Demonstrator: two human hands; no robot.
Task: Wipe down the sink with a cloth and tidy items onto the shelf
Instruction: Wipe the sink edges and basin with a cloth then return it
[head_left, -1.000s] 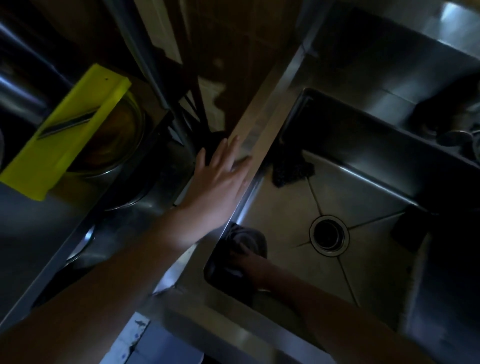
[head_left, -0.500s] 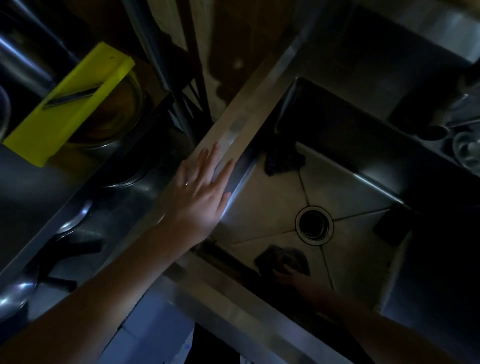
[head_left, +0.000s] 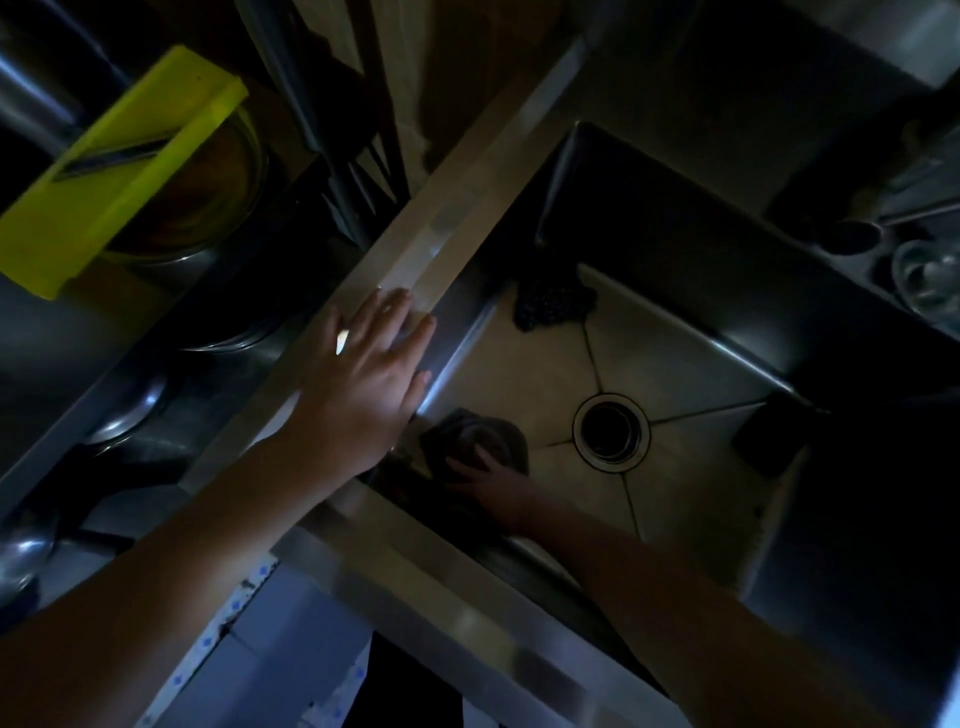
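Observation:
A steel sink (head_left: 467, 202) fills the middle of the dim view, its drain (head_left: 611, 433) near the centre of the basin floor. My left hand (head_left: 363, 384) lies flat with straight fingers on the sink's left rim. Down in the basin, my right hand (head_left: 493, 480) presses a dark cloth (head_left: 467, 434) against the floor near the left wall, fingers spread over it. A dark scrubber (head_left: 553, 301) lies in the far left corner of the basin. The shelf (head_left: 156, 322) stands to the left of the sink.
A yellow slicer (head_left: 119, 171) leans over a metal bowl (head_left: 208, 208) on the shelf, with more steel pans below. A dark block (head_left: 769, 436) sits at the basin's right wall. Cups and utensils (head_left: 924, 270) stand at the far right.
My right hand slid the cloth across the basin floor, toward the drain and back to the left wall. My left hand stayed flat on the rim. The camera view shifted.

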